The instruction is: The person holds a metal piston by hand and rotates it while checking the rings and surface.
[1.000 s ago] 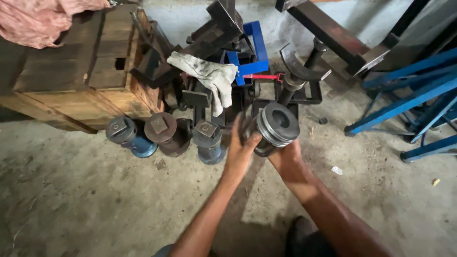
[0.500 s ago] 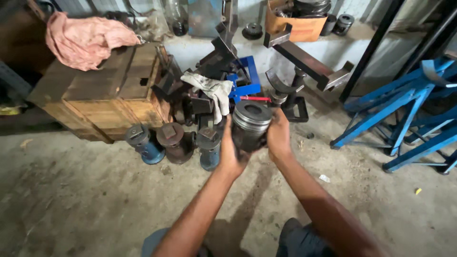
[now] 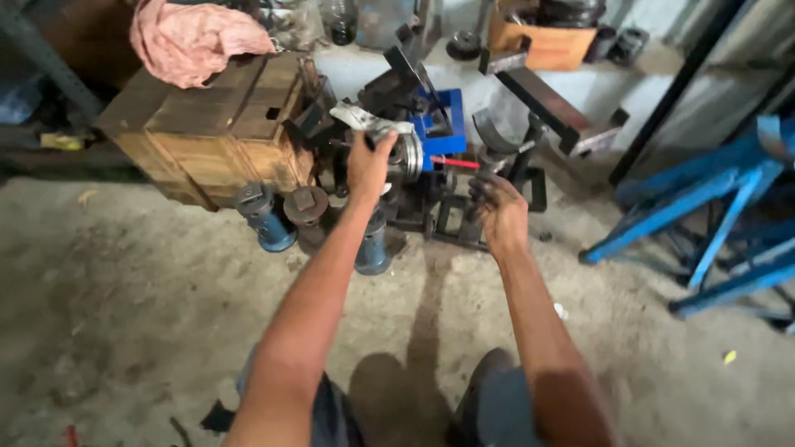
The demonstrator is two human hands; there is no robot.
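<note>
Left hand point(image 3: 368, 168) grips a ribbed, grey metal piston point(image 3: 405, 156), fingers wrapped round its cylindrical wall. Right hand point(image 3: 499, 209), grimy, hangs loosely curled and empty above dark steel brackets point(image 3: 464, 222).

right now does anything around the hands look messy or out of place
Somewhat. A pink rag lies crumpled on the wooden crate, and a dirty cloth is draped over the heap of dark metal parts. The left hand has its grip on a metal cylinder; the right hand is grimy.
</note>
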